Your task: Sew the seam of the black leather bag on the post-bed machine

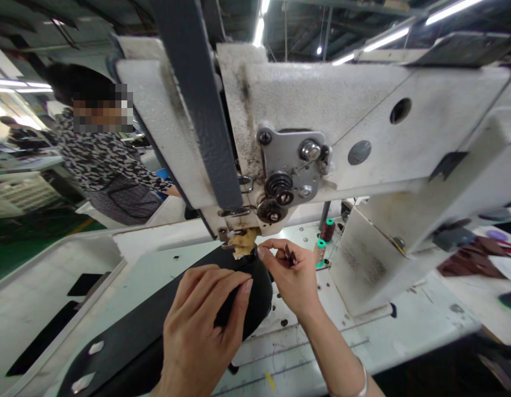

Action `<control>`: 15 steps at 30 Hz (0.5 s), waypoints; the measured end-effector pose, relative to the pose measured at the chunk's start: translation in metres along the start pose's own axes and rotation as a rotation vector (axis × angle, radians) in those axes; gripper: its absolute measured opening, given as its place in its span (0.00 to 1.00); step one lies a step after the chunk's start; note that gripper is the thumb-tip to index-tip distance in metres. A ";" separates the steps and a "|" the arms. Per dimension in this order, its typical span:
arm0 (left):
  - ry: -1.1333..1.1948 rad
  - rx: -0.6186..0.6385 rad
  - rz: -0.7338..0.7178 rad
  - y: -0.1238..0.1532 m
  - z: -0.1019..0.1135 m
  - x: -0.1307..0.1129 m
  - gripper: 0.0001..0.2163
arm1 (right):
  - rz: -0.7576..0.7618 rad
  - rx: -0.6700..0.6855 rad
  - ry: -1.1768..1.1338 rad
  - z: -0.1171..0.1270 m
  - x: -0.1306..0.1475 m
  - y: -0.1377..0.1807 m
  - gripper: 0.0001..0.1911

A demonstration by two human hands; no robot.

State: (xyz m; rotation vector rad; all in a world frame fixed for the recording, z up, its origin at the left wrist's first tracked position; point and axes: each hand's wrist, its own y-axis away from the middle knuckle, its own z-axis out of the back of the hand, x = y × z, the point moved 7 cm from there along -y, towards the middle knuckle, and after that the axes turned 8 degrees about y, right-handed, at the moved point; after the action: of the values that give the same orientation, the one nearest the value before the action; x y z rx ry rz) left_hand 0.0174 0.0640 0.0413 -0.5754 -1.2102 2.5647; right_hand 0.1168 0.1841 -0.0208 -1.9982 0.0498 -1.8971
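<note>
A large white sewing machine fills the upper view, its needle area at the centre. Under the needle lies a black leather piece that curves over the machine's post. My left hand grips the rounded end of this black piece, fingers wrapped over it. My right hand is just right of the needle, thumb and fingers pinched on a small dark maroon piece. A tan wad sits right at the needle foot.
Two thread spools with teal tops stand behind my right hand. Dark maroon cut pieces lie on the table at right. Another person in a patterned top works at the left rear. The white table extends to the right.
</note>
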 end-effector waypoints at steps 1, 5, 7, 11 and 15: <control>-0.001 0.000 0.000 0.000 0.000 0.000 0.10 | -0.003 0.001 0.001 0.000 0.000 0.000 0.06; -0.001 0.001 0.004 -0.001 0.001 -0.001 0.10 | -0.003 0.008 -0.002 0.000 0.001 0.000 0.07; 0.001 -0.001 0.011 0.000 0.001 0.000 0.10 | 0.001 0.011 -0.002 -0.001 0.002 0.000 0.06; 0.008 -0.009 0.009 0.001 0.001 0.000 0.10 | 0.006 0.022 0.004 -0.001 0.003 0.000 0.06; 0.007 -0.005 0.014 0.002 0.001 0.001 0.10 | 0.000 0.028 0.003 -0.002 0.003 0.000 0.07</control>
State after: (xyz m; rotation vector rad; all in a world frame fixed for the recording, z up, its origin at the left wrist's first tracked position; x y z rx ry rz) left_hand 0.0157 0.0629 0.0403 -0.5959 -1.2151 2.5699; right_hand 0.1154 0.1829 -0.0183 -1.9777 0.0236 -1.8902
